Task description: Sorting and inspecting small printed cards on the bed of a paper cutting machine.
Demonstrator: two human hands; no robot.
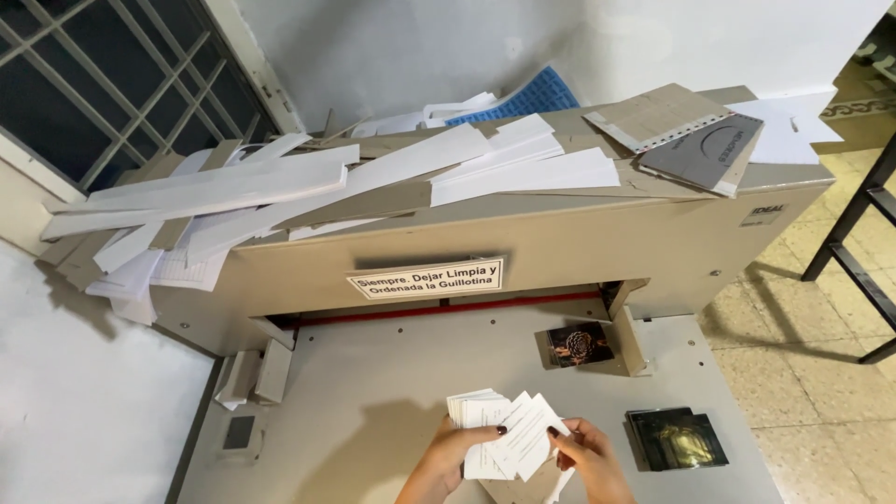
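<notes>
Both my hands hold a fanned bundle of small white cards (504, 434) over the grey table of a paper guillotine (392, 392). My left hand (448, 457) grips the bundle from the left, thumb on top. My right hand (586, 457) pinches the cards' right edge. A stack of dark printed cards (579, 345) lies against the side guide near the blade slot. A second dark stack (677, 439) sits on the table to the right of my right hand.
The guillotine's top (523, 219) is piled with long white paper strips (224, 191), cardboard offcuts and a grey notebook (705, 149). A white label sits on its front. A barred window is at the upper left, tiled floor and a black metal frame (863, 243) at the right.
</notes>
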